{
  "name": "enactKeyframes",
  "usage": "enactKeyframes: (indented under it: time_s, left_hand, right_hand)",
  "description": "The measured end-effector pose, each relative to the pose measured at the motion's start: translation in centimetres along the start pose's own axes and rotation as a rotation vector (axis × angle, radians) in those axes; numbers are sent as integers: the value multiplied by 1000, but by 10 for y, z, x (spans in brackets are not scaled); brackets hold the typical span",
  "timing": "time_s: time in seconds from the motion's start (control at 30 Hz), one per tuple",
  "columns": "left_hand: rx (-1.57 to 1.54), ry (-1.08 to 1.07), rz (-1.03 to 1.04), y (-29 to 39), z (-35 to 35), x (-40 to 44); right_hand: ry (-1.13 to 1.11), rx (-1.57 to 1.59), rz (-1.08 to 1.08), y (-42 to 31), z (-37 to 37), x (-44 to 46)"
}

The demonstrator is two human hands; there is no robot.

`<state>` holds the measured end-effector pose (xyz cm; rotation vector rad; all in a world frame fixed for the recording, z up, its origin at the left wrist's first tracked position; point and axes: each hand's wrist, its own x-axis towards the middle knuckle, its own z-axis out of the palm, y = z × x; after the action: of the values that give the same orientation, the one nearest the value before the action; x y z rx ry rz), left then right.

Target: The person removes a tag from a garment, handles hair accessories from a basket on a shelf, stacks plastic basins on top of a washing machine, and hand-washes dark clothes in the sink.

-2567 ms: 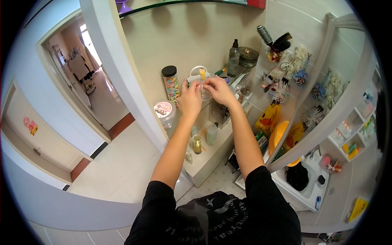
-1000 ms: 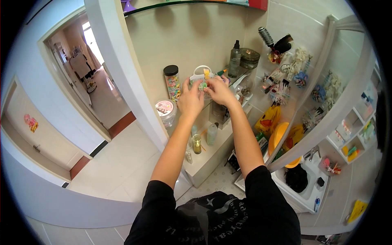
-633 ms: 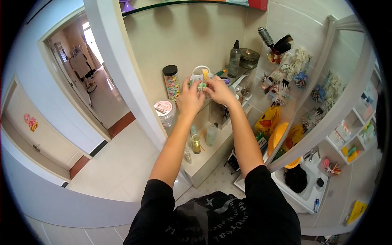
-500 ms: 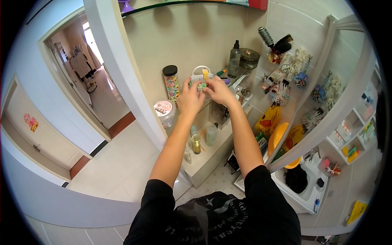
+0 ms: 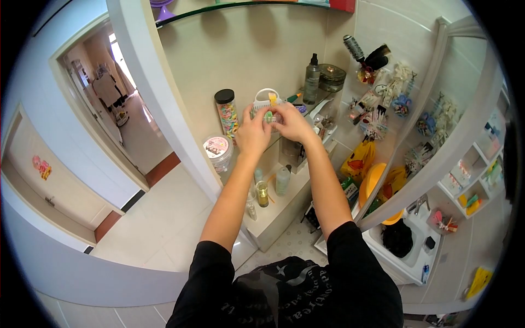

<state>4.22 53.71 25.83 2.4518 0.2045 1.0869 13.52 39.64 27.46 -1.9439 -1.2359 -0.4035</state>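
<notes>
Both my hands are raised at the glass shelf, just in front of a small white plastic basket (image 5: 261, 103) with an arched handle. The fingers of my left hand (image 5: 253, 133) and my right hand (image 5: 295, 124) are bent around a small clear item with green in it (image 5: 268, 117). Its kind is too small and too covered to make out. To the left of my left hand stands a clear jar of colourful small pieces (image 5: 228, 117) with a black lid. Below that jar is a clear tub (image 5: 217, 148) with a pink-and-white lid.
A spray bottle (image 5: 311, 82) and a dark round tin (image 5: 332, 76) stand at the back right. Lower down, a ledge (image 5: 273, 218) carries several small bottles. Hairbrushes (image 5: 373, 57) hang on the right wall, near a mirrored door frame (image 5: 413, 136). A washbasin (image 5: 424, 240) is lower right.
The view has shifted slightly. My right fingers have curled a little further round the small item, and both hands stay in front of the basket.
</notes>
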Motion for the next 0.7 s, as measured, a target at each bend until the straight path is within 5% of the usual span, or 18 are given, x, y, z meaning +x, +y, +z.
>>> enactKeyframes:
  time_s: [0.3, 0.7]
  left_hand:
    - [-21, 57, 62, 5, 5, 1]
    - [184, 120, 173, 7, 10, 7]
  right_hand:
    - [208, 168, -88, 15, 0, -9]
    - [190, -91, -100, 10, -2, -9]
